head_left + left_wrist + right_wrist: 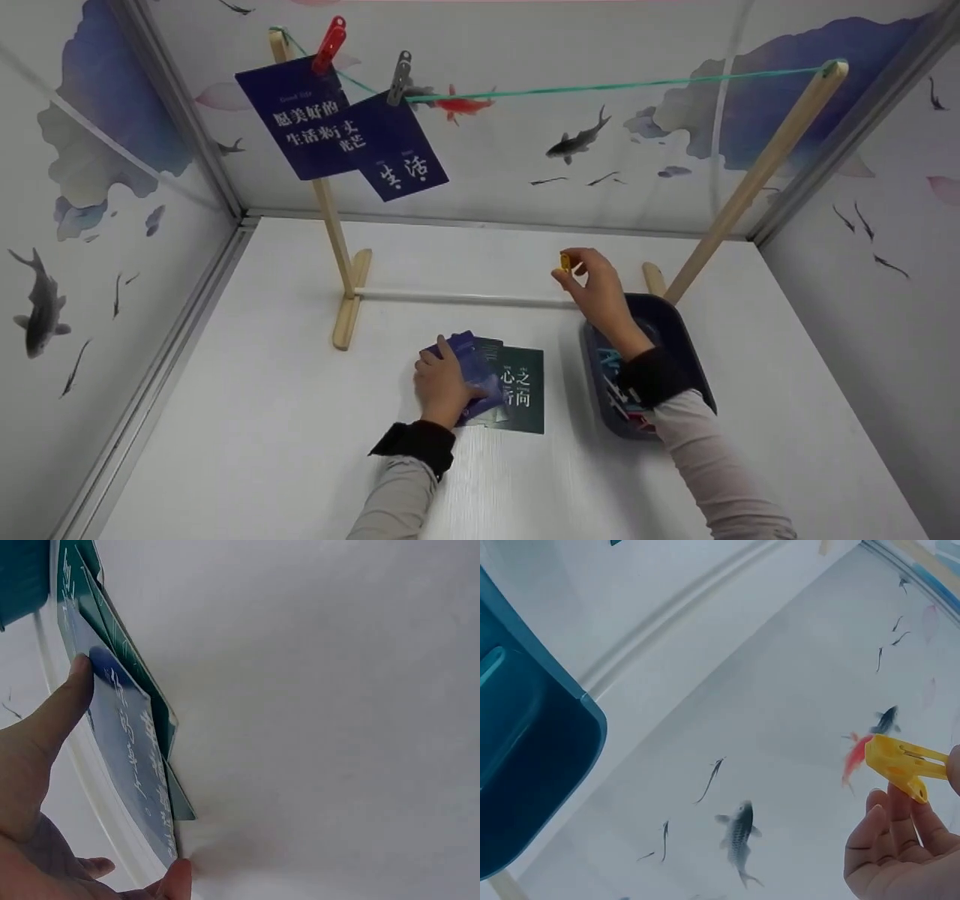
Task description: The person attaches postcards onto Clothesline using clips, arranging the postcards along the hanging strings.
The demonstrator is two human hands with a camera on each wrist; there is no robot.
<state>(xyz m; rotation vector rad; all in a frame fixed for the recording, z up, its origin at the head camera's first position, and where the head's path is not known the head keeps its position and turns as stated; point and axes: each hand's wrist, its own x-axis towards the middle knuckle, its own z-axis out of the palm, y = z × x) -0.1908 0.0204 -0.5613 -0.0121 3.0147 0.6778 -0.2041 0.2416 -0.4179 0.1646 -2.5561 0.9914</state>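
Observation:
In the head view, my left hand holds a blue card over a fanned stack, with a green card at its right. The left wrist view shows the thumb of that hand on the blue card's face and fingertips at its lower corner. Beyond the stack, my right hand is raised, pinching a yellow clip; the right wrist view shows the clip between thumb and fingers of the hand. Two overlapping blue cards hang under a red clip and a grey clip.
A green string spans two wooden posts, joined low down by a white bar. Under my right forearm stands a dark blue bin holding several clips. Patterned panels with painted fish enclose the white table.

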